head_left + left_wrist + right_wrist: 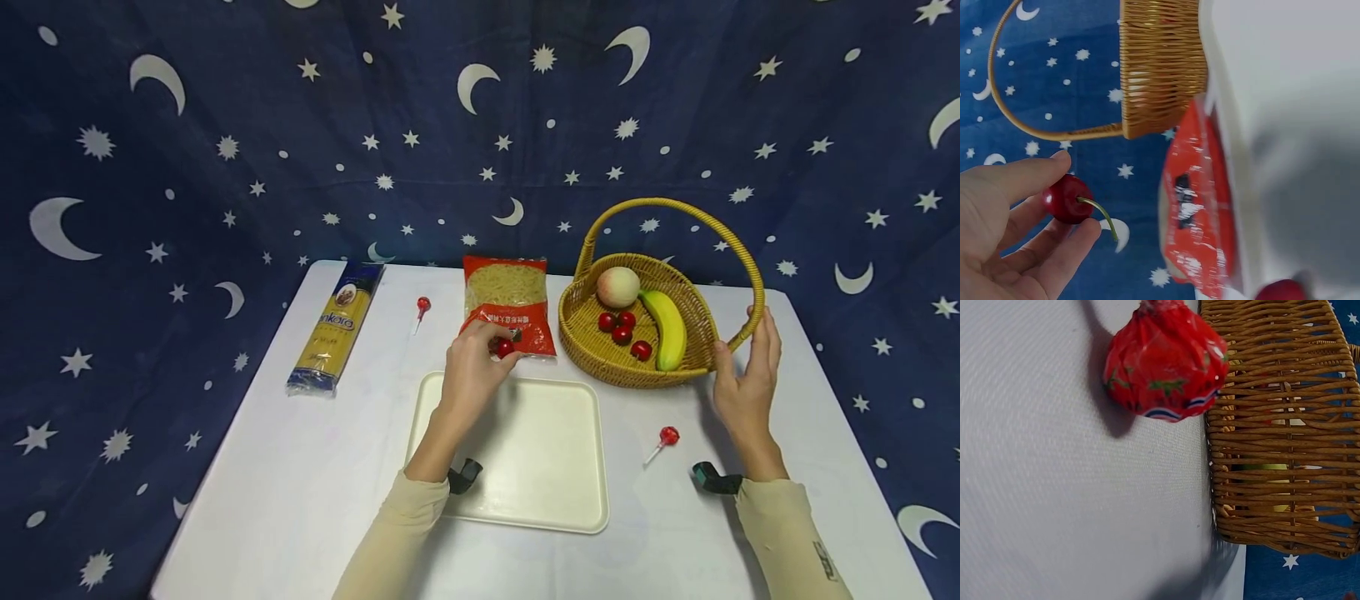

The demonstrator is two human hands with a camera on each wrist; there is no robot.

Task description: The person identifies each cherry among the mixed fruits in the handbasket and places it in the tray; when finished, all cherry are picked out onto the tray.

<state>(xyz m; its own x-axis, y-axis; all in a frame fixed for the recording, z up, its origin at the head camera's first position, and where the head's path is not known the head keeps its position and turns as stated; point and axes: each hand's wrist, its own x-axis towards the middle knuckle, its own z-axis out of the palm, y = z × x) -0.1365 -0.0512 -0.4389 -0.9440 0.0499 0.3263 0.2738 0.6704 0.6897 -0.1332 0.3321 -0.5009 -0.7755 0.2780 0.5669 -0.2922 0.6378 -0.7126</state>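
Observation:
My left hand [475, 371] is over the far edge of the cream tray [536, 454], close to the red pasta bag [525, 333]. It pinches a dark red cherry [1067, 199] between thumb and fingertips, the green stem sticking out. On the right, my right hand [750, 392] holds the wicker basket [637, 377] where the handle meets the rim, thumb on the near side and fingers outside. Inside the basket lie a peach [618, 287], a banana [666, 329] and several cherries [621, 335]. The right wrist view shows the basket's woven side, with that hand almost wholly out of frame.
A lollipop [669, 436] in red wrapping lies between the tray and my right forearm. Another lollipop [423, 305] is at the back left, beside a long spaghetti pack [337, 329]. Behind the white table [255, 483] hangs a blue cloth [420, 100] with moons and stars.

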